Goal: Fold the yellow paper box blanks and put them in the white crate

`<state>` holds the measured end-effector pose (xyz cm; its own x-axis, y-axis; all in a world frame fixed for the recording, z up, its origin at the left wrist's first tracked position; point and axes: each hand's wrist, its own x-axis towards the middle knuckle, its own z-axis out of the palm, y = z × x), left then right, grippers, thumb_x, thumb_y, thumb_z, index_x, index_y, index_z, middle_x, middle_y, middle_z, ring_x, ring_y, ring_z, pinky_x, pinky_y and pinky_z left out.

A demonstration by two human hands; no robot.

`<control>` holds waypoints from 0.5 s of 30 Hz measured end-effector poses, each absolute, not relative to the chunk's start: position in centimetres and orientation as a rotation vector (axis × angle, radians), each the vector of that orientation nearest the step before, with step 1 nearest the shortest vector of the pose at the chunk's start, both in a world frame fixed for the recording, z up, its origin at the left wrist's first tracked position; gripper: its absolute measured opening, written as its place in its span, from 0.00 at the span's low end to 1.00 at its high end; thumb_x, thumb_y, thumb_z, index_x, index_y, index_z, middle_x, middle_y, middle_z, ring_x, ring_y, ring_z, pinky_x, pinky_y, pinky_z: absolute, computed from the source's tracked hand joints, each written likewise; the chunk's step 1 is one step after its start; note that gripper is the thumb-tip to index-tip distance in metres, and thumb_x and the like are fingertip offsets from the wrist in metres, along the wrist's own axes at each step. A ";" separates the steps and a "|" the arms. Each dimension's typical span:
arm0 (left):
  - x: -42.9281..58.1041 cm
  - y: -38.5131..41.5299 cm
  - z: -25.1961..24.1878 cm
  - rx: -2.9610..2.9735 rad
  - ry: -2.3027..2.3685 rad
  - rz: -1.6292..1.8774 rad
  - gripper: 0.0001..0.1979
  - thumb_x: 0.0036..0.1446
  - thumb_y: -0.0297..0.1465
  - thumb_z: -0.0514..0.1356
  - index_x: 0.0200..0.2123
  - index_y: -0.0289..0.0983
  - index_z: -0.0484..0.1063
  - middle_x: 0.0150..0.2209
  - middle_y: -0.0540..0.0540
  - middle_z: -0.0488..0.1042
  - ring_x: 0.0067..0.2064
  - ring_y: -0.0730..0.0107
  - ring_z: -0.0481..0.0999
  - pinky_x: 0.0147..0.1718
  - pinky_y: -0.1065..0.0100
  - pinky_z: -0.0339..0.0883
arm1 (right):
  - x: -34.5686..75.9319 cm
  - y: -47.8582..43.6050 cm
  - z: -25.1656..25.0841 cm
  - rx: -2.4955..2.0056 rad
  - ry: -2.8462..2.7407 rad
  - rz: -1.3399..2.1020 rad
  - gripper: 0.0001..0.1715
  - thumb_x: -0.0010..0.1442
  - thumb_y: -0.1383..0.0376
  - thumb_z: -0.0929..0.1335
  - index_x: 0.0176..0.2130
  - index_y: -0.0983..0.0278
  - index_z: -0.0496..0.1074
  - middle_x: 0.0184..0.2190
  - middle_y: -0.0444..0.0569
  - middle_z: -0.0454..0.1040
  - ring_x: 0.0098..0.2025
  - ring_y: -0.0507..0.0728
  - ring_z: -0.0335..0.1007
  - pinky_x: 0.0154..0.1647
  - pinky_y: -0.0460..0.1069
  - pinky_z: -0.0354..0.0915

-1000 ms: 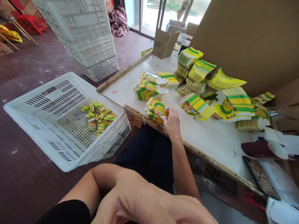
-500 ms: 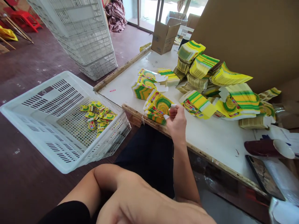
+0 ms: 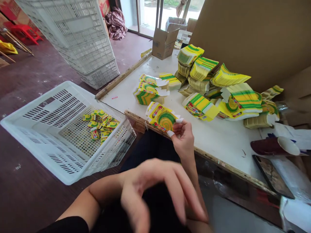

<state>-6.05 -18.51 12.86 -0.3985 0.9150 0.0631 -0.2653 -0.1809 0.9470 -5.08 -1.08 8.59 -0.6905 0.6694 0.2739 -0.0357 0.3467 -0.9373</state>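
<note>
My right hand [image 3: 184, 139], with white coverings on the thumb and a fingertip, pinches the end of a flat yellow-and-green printed carton [image 3: 163, 119] at the table's front edge. Whether more than one carton is in the pinch, I cannot tell. Close to the camera, my left hand [image 3: 160, 187] hangs in the air with fingers curved and spread, slightly blurred, holding nothing. Just behind the held carton lies a small pile of folded cartons [image 3: 147, 94]. To its right is another bundle of flat cartons [image 3: 200, 105].
On the left stands a white plastic crate [image 3: 70, 171] with several small yellow packs [image 3: 103, 124]. Stacked crates [image 3: 97, 48] rise behind it. Heaped carton bundles [image 3: 201, 71], a cardboard box [image 3: 163, 42], a dark red cup [image 3: 272, 145] and a phone [image 3: 272, 176] are on the table [image 3: 218, 139].
My left hand has turned from right by the camera, and its spread fingers now show. My right hand has drawn the carton slightly down toward me. The view has shifted a little.
</note>
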 end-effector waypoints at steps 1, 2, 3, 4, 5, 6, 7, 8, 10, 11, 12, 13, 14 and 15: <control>-7.6 -17.8 12.7 0.944 1.139 1.644 0.24 0.41 0.56 0.64 0.25 0.40 0.73 0.30 0.41 0.75 0.36 0.56 0.77 0.36 0.59 0.71 | -4.6 -1.0 8.6 -0.555 -1.925 1.420 0.18 0.49 0.66 0.70 0.40 0.59 0.62 0.29 0.40 0.68 0.30 0.52 0.67 0.33 0.49 0.68; -8.9 -17.2 12.2 0.886 1.228 1.698 0.21 0.48 0.52 0.62 0.24 0.39 0.71 0.29 0.42 0.74 0.34 0.60 0.75 0.36 0.60 0.70 | -4.2 -1.0 8.6 -0.566 -1.888 1.449 0.18 0.49 0.66 0.70 0.41 0.58 0.62 0.29 0.40 0.68 0.30 0.52 0.67 0.33 0.49 0.68; -9.9 -16.5 11.5 0.746 1.362 1.780 0.19 0.51 0.49 0.62 0.25 0.38 0.70 0.29 0.44 0.74 0.33 0.65 0.74 0.35 0.63 0.69 | -3.8 -1.0 8.6 -0.579 -1.854 1.477 0.19 0.49 0.66 0.70 0.41 0.58 0.62 0.29 0.40 0.68 0.30 0.52 0.68 0.32 0.48 0.68; -10.6 -15.8 10.5 0.597 1.454 1.871 0.18 0.48 0.48 0.65 0.29 0.38 0.71 0.30 0.45 0.74 0.33 0.66 0.73 0.35 0.64 0.68 | -3.5 -1.2 8.6 -0.588 -1.825 1.508 0.20 0.49 0.66 0.71 0.41 0.58 0.62 0.29 0.40 0.69 0.30 0.52 0.68 0.32 0.48 0.68; -11.1 -15.2 9.5 0.490 1.485 1.948 0.22 0.42 0.48 0.69 0.33 0.39 0.71 0.33 0.45 0.74 0.36 0.65 0.74 0.35 0.65 0.68 | -3.3 -1.6 8.6 -0.589 -1.807 1.546 0.20 0.48 0.66 0.71 0.41 0.58 0.62 0.29 0.40 0.69 0.30 0.52 0.68 0.32 0.48 0.68; -11.3 -14.6 8.6 0.442 1.448 2.008 0.28 0.37 0.50 0.70 0.38 0.39 0.71 0.36 0.44 0.75 0.40 0.62 0.75 0.37 0.64 0.68 | -3.2 -2.1 8.5 -0.578 -1.800 1.593 0.20 0.48 0.66 0.71 0.40 0.58 0.63 0.29 0.40 0.70 0.30 0.51 0.68 0.31 0.47 0.67; -11.4 -14.2 7.8 0.422 1.397 2.073 0.31 0.34 0.51 0.70 0.39 0.40 0.71 0.37 0.44 0.75 0.42 0.60 0.75 0.40 0.62 0.69 | -3.2 -2.7 8.4 -0.560 -1.804 1.649 0.20 0.48 0.67 0.71 0.41 0.58 0.63 0.29 0.40 0.70 0.29 0.51 0.68 0.30 0.47 0.67; -11.5 -13.8 7.3 0.408 1.343 2.120 0.32 0.34 0.52 0.70 0.40 0.40 0.71 0.37 0.44 0.75 0.43 0.59 0.75 0.41 0.61 0.69 | -3.2 -3.3 8.3 -0.540 -1.813 1.709 0.20 0.48 0.67 0.71 0.41 0.58 0.63 0.29 0.40 0.71 0.28 0.51 0.68 0.30 0.47 0.67; -11.5 -13.2 7.2 0.366 1.227 2.197 0.30 0.37 0.55 0.67 0.37 0.40 0.71 0.34 0.45 0.75 0.42 0.58 0.75 0.42 0.59 0.69 | -3.3 -4.7 8.0 -0.510 -1.829 1.820 0.20 0.49 0.68 0.71 0.41 0.58 0.64 0.28 0.40 0.72 0.27 0.50 0.68 0.29 0.46 0.67; -11.6 -13.0 7.5 0.326 1.174 2.234 0.28 0.39 0.56 0.65 0.36 0.40 0.71 0.32 0.46 0.74 0.40 0.59 0.76 0.41 0.59 0.70 | -3.3 -5.3 7.9 -0.500 -1.830 1.870 0.20 0.49 0.67 0.71 0.42 0.57 0.64 0.28 0.39 0.72 0.27 0.50 0.68 0.29 0.46 0.67; -11.6 -12.9 8.0 0.280 1.121 2.274 0.26 0.41 0.56 0.64 0.34 0.40 0.70 0.30 0.47 0.73 0.37 0.61 0.75 0.39 0.60 0.70 | -3.3 -5.8 7.9 -0.486 -1.824 1.922 0.20 0.49 0.67 0.71 0.42 0.57 0.64 0.28 0.39 0.72 0.27 0.51 0.68 0.29 0.47 0.67; -11.7 -12.8 8.4 0.232 1.069 2.318 0.25 0.43 0.55 0.63 0.32 0.40 0.69 0.28 0.48 0.71 0.34 0.64 0.75 0.36 0.61 0.70 | -3.2 -6.2 7.8 -0.465 -1.817 1.976 0.20 0.50 0.66 0.71 0.42 0.57 0.64 0.28 0.40 0.72 0.28 0.51 0.69 0.31 0.47 0.68; -11.7 -12.7 8.7 0.192 1.027 2.360 0.24 0.44 0.54 0.62 0.30 0.40 0.68 0.26 0.50 0.69 0.31 0.67 0.73 0.34 0.63 0.70 | -3.1 -6.4 7.8 -0.437 -1.812 2.027 0.20 0.49 0.65 0.72 0.42 0.57 0.64 0.29 0.40 0.72 0.29 0.51 0.69 0.32 0.48 0.68; -11.8 -12.7 8.9 0.164 1.002 2.403 0.23 0.45 0.54 0.62 0.29 0.40 0.67 0.25 0.51 0.66 0.28 0.70 0.71 0.31 0.65 0.69 | -3.1 -6.6 7.7 -0.407 -1.816 2.065 0.21 0.49 0.65 0.73 0.42 0.58 0.64 0.29 0.41 0.72 0.31 0.52 0.69 0.34 0.48 0.68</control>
